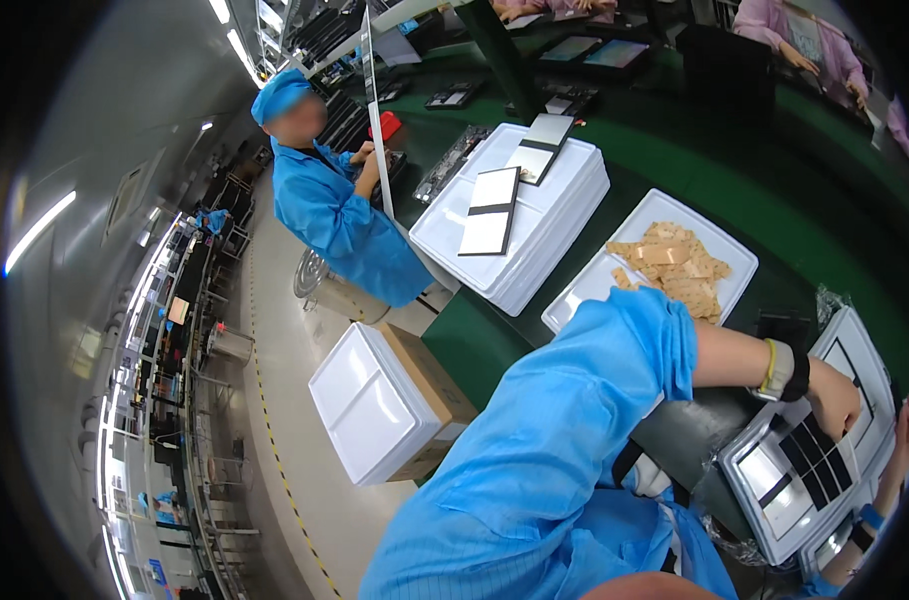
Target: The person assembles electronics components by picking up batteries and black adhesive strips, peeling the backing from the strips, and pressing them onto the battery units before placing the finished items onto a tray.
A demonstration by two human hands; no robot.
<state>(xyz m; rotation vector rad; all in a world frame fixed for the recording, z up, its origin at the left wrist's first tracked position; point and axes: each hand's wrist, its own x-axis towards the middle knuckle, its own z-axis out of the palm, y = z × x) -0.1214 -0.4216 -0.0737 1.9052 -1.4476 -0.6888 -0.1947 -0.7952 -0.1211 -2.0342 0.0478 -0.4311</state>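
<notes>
My left hand, with a pale band and a black band at its wrist, reaches over a white tray. Its fingers are curled down and closed at the edge of several dark flat panels lying side by side; what is pinched, if anything, is hidden. A silver-white panel with a black band lies beside them in the tray. My right hand is at the tray's right side, fingers stretched and apparently holding nothing. Under my left hand, another white tray part shows dark-edged panels.
A white tray holds a heap of tan peeled pieces. Stacked white trays carry two silver-and-black panels. More trays rest by a cardboard box. A person in blue stands across; others sit behind.
</notes>
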